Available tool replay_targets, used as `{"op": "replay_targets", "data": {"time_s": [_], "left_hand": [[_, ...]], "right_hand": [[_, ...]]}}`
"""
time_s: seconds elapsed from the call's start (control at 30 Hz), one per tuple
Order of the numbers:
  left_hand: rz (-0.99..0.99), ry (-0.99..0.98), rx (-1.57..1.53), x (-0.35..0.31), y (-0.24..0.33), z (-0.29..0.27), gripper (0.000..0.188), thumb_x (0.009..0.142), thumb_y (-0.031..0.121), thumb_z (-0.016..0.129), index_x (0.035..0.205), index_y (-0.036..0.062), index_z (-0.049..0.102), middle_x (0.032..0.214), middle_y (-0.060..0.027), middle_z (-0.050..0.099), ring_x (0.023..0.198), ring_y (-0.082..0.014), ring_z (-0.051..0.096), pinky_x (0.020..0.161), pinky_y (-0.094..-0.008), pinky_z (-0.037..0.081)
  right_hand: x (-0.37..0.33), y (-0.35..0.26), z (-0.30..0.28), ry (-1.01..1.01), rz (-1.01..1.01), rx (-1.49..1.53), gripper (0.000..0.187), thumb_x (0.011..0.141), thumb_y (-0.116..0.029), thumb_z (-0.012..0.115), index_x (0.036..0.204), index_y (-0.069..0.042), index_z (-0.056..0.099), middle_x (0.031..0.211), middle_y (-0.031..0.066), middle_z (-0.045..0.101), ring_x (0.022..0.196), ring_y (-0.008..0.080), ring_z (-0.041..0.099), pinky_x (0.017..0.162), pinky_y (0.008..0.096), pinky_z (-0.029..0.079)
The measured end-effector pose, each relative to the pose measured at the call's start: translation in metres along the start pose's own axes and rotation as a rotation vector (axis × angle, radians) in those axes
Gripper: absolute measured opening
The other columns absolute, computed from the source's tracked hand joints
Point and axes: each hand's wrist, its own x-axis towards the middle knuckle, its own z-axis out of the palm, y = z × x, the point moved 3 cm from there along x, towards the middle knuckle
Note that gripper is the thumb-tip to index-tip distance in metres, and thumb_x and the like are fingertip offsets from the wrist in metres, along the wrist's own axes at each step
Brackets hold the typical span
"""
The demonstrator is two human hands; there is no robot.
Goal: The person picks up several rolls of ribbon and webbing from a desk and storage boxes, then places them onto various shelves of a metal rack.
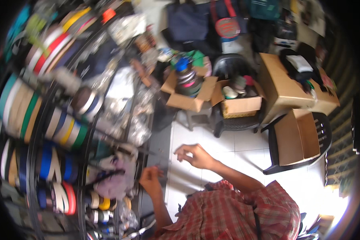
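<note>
My right hand is raised over the pale tiled floor, its fingers curled and the fingertips drawn in toward the thumb. Lower and further left, my left hand is held beside the rack, with its fingers bent together in a pinch. The two hands are apart. Anything between the fingertips of either one is too small and blurred to make out. Nearest to my left hand is a pale purple plastic-wrapped bundle on the rack.
A black rack on the left holds several ribbon rolls and plastic bags. Ahead stand an open carton with a blue-topped item, a black chair bearing another carton, and a wooden desk. At right, a chair holds a box.
</note>
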Motion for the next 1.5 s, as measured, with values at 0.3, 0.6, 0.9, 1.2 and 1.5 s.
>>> {"op": "replay_targets", "data": {"time_s": [0.3,0.6,0.9,1.2,1.5], "left_hand": [[-0.122,-0.826,0.127,-0.067,-0.011,0.27,0.013,0.087,0.005,0.066,0.088,-0.0075,0.067,0.079,-0.0115,0.069,0.056,-0.0091,0.059,0.051,-0.0208,0.043],[-0.323,-1.294,-0.082,-0.11,-0.04,0.438,0.016,0.091,0.012,0.062,0.101,-0.0014,0.064,0.083,-0.0049,0.066,0.056,-0.0055,0.056,0.045,-0.0178,0.04],[-0.437,-1.619,-0.066,-0.109,-0.052,0.592,0.038,0.095,0.029,0.057,0.076,-0.0005,0.072,0.046,0.0037,0.047,0.04,-0.0022,0.041,0.04,-0.0201,0.028],[0.247,-1.539,-0.31,-0.077,-0.056,0.736,0.022,0.088,0.017,0.066,0.077,-0.0004,0.072,0.069,-0.0056,0.07,0.049,-0.0038,0.053,0.044,-0.0195,0.039],[-0.246,-1.332,-0.085,-0.041,-0.052,0.812,0.012,0.086,0.007,0.067,0.094,-0.0016,0.069,0.065,-0.0012,0.063,0.054,-0.0034,0.051,0.05,-0.0206,0.047]], "right_hand": [[-0.176,0.046,-0.189,0.745,0.276,-0.334,0.026,0.087,-0.022,0.067,0.076,0.002,0.067,0.061,0.0124,0.065,0.051,0.0152,0.062,0.052,0.0304,0.048],[-0.254,0.033,-0.289,1.144,0.529,-0.165,0.013,0.079,-0.014,0.071,0.082,-0.001,0.07,0.072,0.0075,0.069,0.054,0.0103,0.058,0.051,0.027,0.045],[-0.304,0.067,-0.37,1.668,0.78,-0.24,0.02,0.083,-0.016,0.07,0.074,0.002,0.069,0.065,0.0059,0.068,0.051,0.0085,0.056,0.048,0.0269,0.045],[-0.272,0.072,-0.491,1.63,0.851,-0.634,0.028,0.086,-0.017,0.069,0.065,0.0,0.062,0.058,0.0053,0.063,0.048,0.0075,0.051,0.043,0.0245,0.036],[-0.289,0.137,-0.68,1.549,0.555,-0.597,0.024,0.08,-0.021,0.072,0.077,0.003,0.067,0.059,0.0185,0.061,0.052,0.0275,0.062,0.054,0.0359,0.047]]}}
